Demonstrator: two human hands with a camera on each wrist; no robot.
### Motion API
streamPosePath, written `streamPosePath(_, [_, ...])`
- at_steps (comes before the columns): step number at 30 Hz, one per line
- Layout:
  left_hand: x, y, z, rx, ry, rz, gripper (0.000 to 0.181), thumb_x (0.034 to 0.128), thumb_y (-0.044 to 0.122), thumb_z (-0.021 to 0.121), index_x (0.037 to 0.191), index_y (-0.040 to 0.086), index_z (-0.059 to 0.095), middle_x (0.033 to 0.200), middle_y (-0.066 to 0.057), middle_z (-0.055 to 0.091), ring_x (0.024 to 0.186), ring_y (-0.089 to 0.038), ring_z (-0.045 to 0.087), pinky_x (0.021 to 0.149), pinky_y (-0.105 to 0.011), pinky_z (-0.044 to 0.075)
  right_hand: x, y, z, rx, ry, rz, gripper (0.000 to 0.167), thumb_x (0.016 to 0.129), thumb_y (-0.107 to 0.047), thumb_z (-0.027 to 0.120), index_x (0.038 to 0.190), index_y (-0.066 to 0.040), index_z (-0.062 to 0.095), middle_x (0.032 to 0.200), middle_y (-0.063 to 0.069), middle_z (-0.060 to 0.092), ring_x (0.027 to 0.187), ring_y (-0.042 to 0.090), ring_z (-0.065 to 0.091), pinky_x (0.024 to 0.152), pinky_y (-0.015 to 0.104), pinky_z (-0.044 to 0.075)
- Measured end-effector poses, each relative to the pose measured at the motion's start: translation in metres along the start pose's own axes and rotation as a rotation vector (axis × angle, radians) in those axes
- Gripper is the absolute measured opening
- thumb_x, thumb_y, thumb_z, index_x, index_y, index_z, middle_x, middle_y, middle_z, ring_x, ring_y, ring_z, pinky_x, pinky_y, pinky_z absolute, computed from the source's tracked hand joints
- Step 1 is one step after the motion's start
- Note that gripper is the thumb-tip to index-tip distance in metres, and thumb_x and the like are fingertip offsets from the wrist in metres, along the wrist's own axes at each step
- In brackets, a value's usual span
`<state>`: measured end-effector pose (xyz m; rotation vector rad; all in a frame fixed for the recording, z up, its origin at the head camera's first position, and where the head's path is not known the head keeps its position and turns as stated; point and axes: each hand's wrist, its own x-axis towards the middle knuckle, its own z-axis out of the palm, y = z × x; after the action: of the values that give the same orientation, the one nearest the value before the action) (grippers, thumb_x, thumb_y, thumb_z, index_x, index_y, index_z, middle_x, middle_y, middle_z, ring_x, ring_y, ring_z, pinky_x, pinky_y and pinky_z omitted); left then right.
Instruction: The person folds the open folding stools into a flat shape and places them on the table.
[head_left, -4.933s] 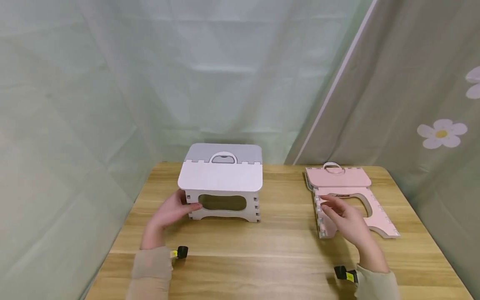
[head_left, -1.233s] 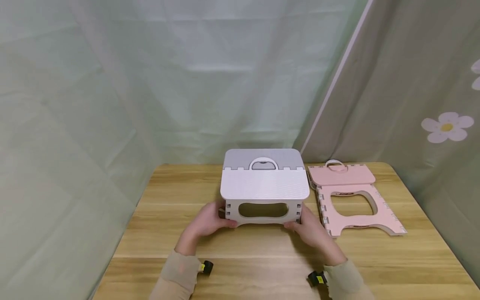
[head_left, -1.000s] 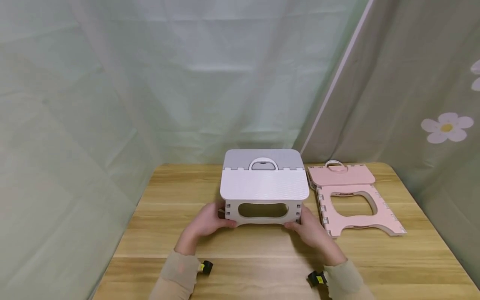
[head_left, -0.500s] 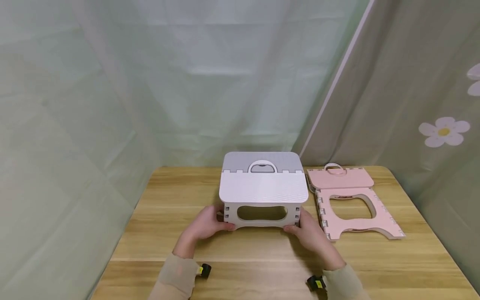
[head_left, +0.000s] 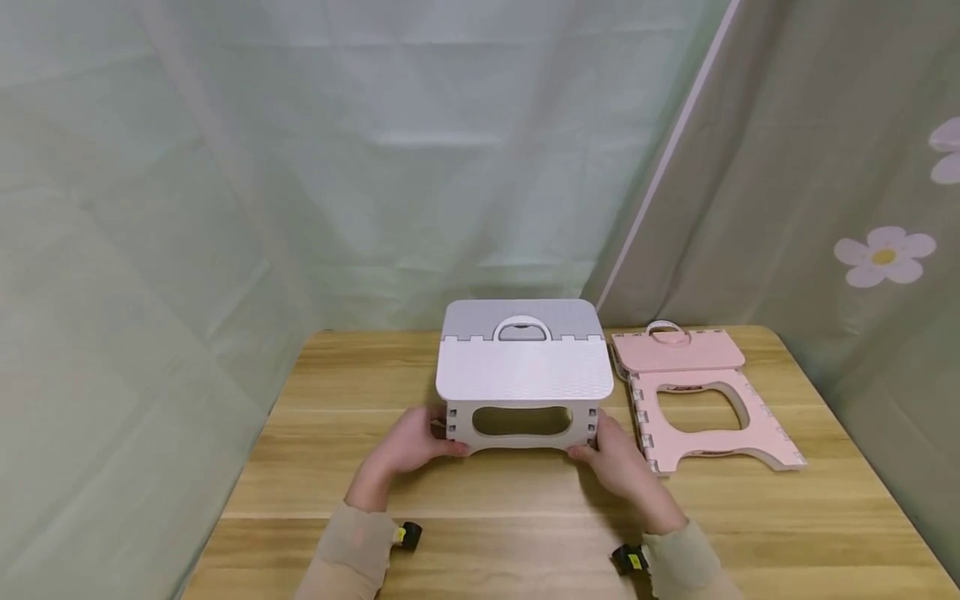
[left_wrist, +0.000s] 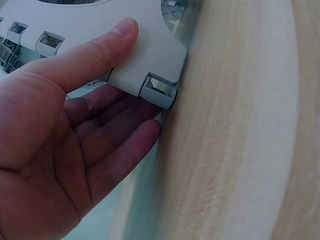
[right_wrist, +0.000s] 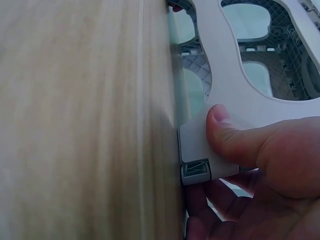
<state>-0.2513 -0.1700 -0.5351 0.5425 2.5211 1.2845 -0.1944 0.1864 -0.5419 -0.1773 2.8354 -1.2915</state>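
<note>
A white and grey folding step stool (head_left: pixel 523 367) stands upright and unfolded on the table, its arched carry handle up in the middle of the top. My left hand (head_left: pixel 411 442) grips its left front leg low down, thumb on the front panel and fingers around the side. On the opposite leg, my right hand (head_left: pixel 621 457) holds the same way. The left wrist view shows the left thumb (left_wrist: pixel 100 52) pressed flat on the panel. In the right wrist view the right thumb (right_wrist: pixel 235 137) lies near the foot. The right fingers are partly hidden behind the leg.
A pink folding stool (head_left: pixel 678 354) lies folded flat to the right, close to my right hand. The wooden table (head_left: pixel 480 517) ends at a curtain (head_left: pixel 420 167) behind the stools. A small black wrist camera (head_left: pixel 407 536) juts from the left sleeve, another black camera (head_left: pixel 628 558) from the right.
Since the oldest frame, the white stool has shifted right, nearer the pink one. My right hand has left the pink stool and taken hold of the white one. Over the last second both hands stay put.
</note>
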Motion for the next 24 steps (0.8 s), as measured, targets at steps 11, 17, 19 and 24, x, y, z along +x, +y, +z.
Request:
streamPosePath(11, [0.0007, 0.0021, -0.0005, 0.012, 0.009, -0.014, 0.046, 0.0841, 0.030, 0.095, 0.116, 0.004, 0.074, 0.108, -0.002, 0.076, 0.095, -0.016, 0.071, 0.087, -0.040, 0.059, 0.0020, 0.0007, 0.0000, -0.031, 0.008, 0.008, 0.044, 0.095, -0.012, 0.082, 0.131, -0.006, 0.059, 0.121, 0.014, 0.069, 0.119, 0.034, 0.064, 0.104, 0.057, 0.049])
streamPosePath(17, [0.0013, 0.0045, -0.0008, 0.027, 0.006, -0.018, 0.046, 0.0845, 0.030, 0.095, 0.116, 0.004, 0.073, 0.107, -0.002, 0.076, 0.095, -0.016, 0.070, 0.087, -0.041, 0.059, 0.0015, 0.0014, -0.0017, -0.039, 0.009, 0.001, 0.043, 0.095, -0.013, 0.081, 0.130, -0.004, 0.058, 0.119, 0.013, 0.069, 0.118, 0.034, 0.064, 0.103, 0.057, 0.050])
streamPosePath(19, [0.0013, 0.0046, -0.0007, 0.033, 0.009, -0.022, 0.047, 0.0843, 0.031, 0.095, 0.116, 0.004, 0.073, 0.107, -0.002, 0.076, 0.095, -0.016, 0.070, 0.087, -0.040, 0.059, 0.0015, 0.0015, -0.0011, -0.038, 0.009, 0.002, 0.044, 0.095, -0.012, 0.081, 0.131, -0.004, 0.058, 0.119, 0.014, 0.069, 0.118, 0.035, 0.064, 0.103, 0.057, 0.050])
streamPosePath(24, [0.0005, 0.0040, -0.0008, 0.029, 0.005, -0.025, 0.048, 0.0839, 0.031, 0.095, 0.116, 0.003, 0.073, 0.107, -0.002, 0.076, 0.094, -0.016, 0.070, 0.086, -0.041, 0.059, 0.0013, 0.0017, 0.0021, -0.041, 0.013, 0.006, 0.045, 0.095, -0.012, 0.081, 0.133, -0.004, 0.057, 0.121, 0.015, 0.068, 0.119, 0.035, 0.064, 0.104, 0.057, 0.050])
